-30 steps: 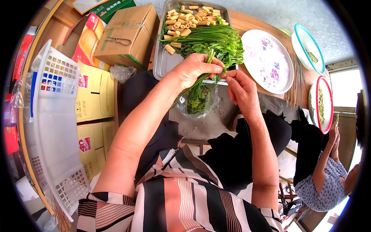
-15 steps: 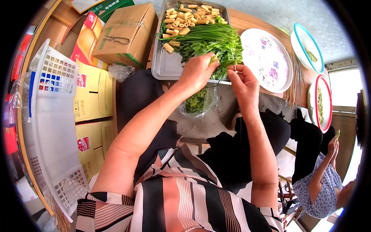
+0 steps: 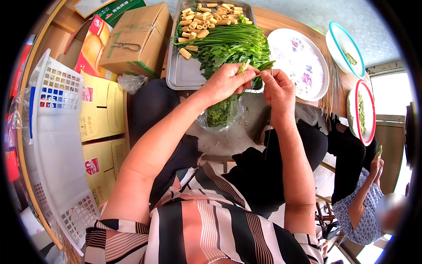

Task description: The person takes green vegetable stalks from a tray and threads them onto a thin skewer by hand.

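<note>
My left hand (image 3: pixel 228 83) is closed around a small bunch of green stems (image 3: pixel 243 67), whose tips poke out above its fingers. Close beside it, my right hand (image 3: pixel 279 90) pinches a thin strand at the end of the greens. Both hands are above the near edge of a metal tray (image 3: pixel 184 72). On that tray lie long green stalks with leaves (image 3: pixel 237 44) and, behind them, short tan hollow rolls (image 3: pixel 211 16). A clear plastic bag (image 3: pixel 220 115) with green leaves hangs below my hands.
A round white floral tray (image 3: pixel 303 66) is right of the metal tray, with thin sticks (image 3: pixel 332 92) beside it. Farther right are a blue-rimmed bowl (image 3: pixel 345 48) and a red-rimmed bowl (image 3: pixel 361 112). Cardboard box (image 3: pixel 138 37) and white basket (image 3: pixel 61 141) stand left. A person (image 3: pixel 362 207) sits right.
My left hand first lifted away from my right, then came back beside it. The leafy stems that trailed below my left hand are less visible. The whole view has shifted slightly.
</note>
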The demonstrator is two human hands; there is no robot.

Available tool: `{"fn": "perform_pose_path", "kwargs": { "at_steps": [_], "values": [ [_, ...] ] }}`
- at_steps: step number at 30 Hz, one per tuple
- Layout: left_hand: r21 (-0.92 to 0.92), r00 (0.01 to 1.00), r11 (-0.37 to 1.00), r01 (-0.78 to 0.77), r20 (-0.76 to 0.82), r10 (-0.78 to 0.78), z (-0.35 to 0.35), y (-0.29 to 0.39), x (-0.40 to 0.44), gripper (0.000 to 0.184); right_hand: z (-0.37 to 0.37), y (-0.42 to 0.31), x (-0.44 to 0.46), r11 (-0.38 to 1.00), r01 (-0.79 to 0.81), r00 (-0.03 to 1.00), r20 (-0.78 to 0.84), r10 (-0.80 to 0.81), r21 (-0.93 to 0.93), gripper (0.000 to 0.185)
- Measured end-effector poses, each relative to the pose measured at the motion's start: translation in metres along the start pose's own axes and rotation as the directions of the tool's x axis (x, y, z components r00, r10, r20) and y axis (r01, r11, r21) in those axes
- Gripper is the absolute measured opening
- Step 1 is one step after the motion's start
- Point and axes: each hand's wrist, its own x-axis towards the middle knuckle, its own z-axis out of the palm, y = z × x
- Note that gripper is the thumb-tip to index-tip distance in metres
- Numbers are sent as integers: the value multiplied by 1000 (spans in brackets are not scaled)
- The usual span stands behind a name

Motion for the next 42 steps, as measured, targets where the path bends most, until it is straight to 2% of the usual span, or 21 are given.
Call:
{"fn": "perform_pose_path", "kwargs": {
  "at_steps": [1,2,5,7,9,10,11,13,14,15,16,17,25,42],
  "values": [
    [-140,999,990,35,4,-35,-2,-1,0,25,-1,-1,0,1000,-1,1000,-1,1,-1,11],
    [-141,999,989,35,5,-35,-3,-1,1,25,-1,-2,0,1000,2,1000,-4,-2,-3,11],
    [282,960,955,-89,-232,158,-5,1,1,28,-2,-2,-1,1000,-2,1000,2,2,-25,12],
    [261,969,964,-44,-224,104,-2,3,1,23,-1,-1,-1,999,-4,1000,10,5,-46,12],
    [11,989,996,-84,-125,85,2,-3,3,19,0,2,-2,1000,25,999,37,-24,-12,12],
    [-57,992,996,-69,-109,63,3,-6,3,17,0,2,-1,1000,25,999,38,-25,-12,12],
    [-57,992,996,-69,-109,63,3,-4,2,17,0,2,-1,999,22,999,45,-20,-34,12],
    [-193,996,981,-6,-89,-11,3,-1,2,16,1,-1,-2,998,18,999,51,-15,-55,13],
    [-192,996,981,-8,-89,-9,1,4,1,16,3,-5,-4,990,42,998,49,-35,-137,13],
    [-232,989,970,67,-114,-95,-4,11,0,16,4,-8,-6,974,66,997,52,-56,-218,14],
    [-272,974,952,139,-136,-182,-9,14,-1,17,3,-8,-6,974,69,997,56,-58,-217,14],
    [-339,968,932,131,-160,-194,-14,13,0,19,-1,-8,-7,963,78,996,69,-62,-260,15],
    [-451,968,888,89,-170,-184,-30,7,2,20,0,-13,-21,921,80,972,233,12,-381,13],
    [-470,967,877,99,-161,-196,-29,12,1,17,4,-11,-19,905,93,975,220,1,-415,13]
  ]
}}
